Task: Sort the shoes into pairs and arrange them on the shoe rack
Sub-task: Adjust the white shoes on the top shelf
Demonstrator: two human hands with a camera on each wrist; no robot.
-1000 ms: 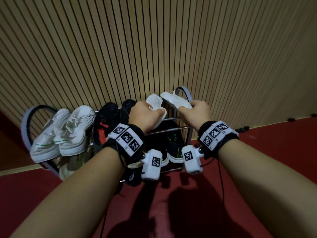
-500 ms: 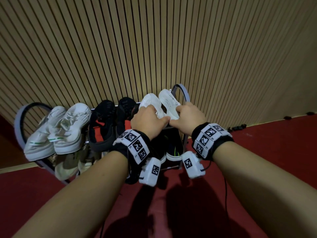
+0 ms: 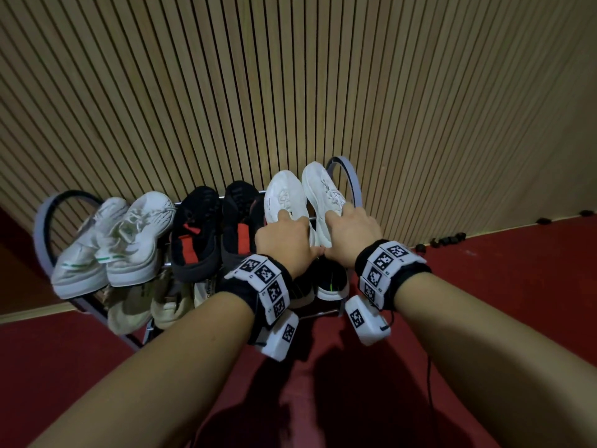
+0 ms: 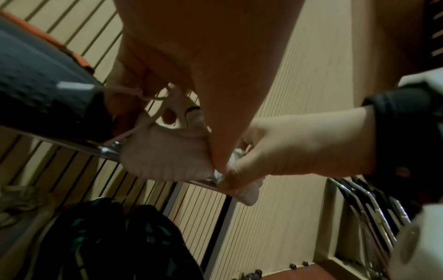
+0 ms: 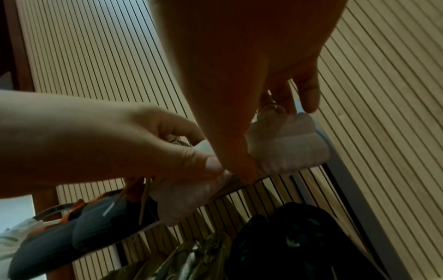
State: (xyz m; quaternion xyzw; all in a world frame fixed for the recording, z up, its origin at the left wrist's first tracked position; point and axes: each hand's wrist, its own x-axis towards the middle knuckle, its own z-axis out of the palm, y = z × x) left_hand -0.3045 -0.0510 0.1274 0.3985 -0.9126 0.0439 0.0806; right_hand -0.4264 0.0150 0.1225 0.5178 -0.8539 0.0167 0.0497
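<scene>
Two white sneakers stand side by side at the right end of the shoe rack's top tier, toes toward the wall. My left hand holds the left white sneaker at its heel, fingers curled into the opening and thumb against the heel. In the same way my right hand holds the right white sneaker, thumb pressed on the heel. The two hands touch at the thumbs. Both heels rest on the front bar.
A white-and-green pair and a black-and-red pair fill the rest of the top tier. Below sit beige shoes and black shoes with green marks. Slatted wooden wall behind, red floor in front.
Both hands brought the two white sneakers from tilted in the air down onto the top tier, close together. The view shifted a little to the right.
</scene>
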